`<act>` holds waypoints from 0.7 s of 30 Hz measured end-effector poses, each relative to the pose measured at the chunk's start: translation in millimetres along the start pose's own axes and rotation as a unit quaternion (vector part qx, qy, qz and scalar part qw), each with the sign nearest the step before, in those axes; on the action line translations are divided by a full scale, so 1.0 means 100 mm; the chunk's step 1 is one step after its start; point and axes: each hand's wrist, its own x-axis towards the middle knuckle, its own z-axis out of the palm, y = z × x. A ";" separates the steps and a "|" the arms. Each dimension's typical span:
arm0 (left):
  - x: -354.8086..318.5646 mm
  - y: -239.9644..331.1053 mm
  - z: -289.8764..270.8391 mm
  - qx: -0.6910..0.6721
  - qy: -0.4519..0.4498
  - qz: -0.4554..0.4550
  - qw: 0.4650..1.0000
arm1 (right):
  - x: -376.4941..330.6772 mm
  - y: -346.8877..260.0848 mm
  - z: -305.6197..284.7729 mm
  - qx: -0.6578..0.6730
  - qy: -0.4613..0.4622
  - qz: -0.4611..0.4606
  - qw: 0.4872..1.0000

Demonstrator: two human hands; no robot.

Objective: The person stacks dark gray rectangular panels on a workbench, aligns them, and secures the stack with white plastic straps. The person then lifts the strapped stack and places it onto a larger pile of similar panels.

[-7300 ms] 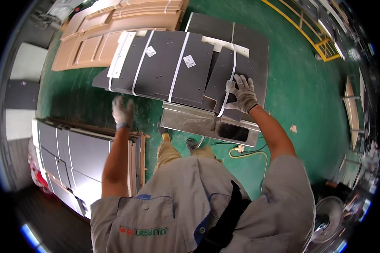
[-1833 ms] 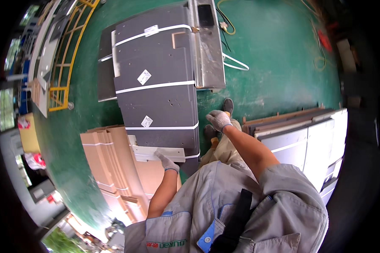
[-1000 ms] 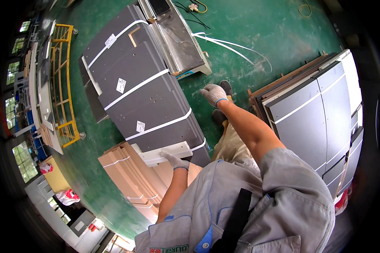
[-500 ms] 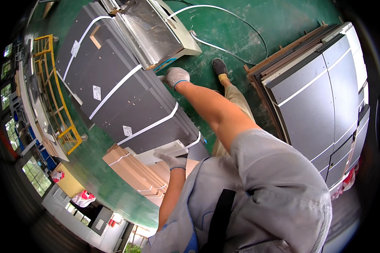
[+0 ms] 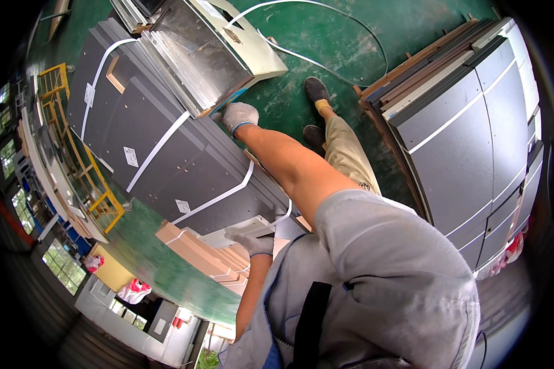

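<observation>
Left hand (image 5: pixel 252 243), gloved, grips the near end of the grey strapped panel stack (image 5: pixel 166 147); right hand (image 5: pixel 240 115) curls over its far edge. The stack's long axis runs between both hands, on the green floor (image 5: pixel 326 37).

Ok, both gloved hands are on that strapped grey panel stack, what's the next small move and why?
Probably lift or slide the top panel a little, both ends together. The right hand grips the far end of the grey panel stack beside the metal cabinet, and the left hand holds the near end by the tan boards, so it looks ready to shift.
</observation>
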 end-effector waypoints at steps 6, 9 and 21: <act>0.02 0.02 -0.04 -0.033 -0.028 -0.011 0.999 | 0.02 0.00 0.08 0.003 0.018 -0.032 0.999; 0.03 0.02 -0.02 -0.008 -0.025 0.017 1.000 | 0.07 0.04 0.21 0.025 0.023 -0.024 0.999; -0.29 0.07 0.28 -0.101 -0.077 0.004 0.992 | -0.84 0.78 -0.63 0.279 -0.120 -0.029 0.952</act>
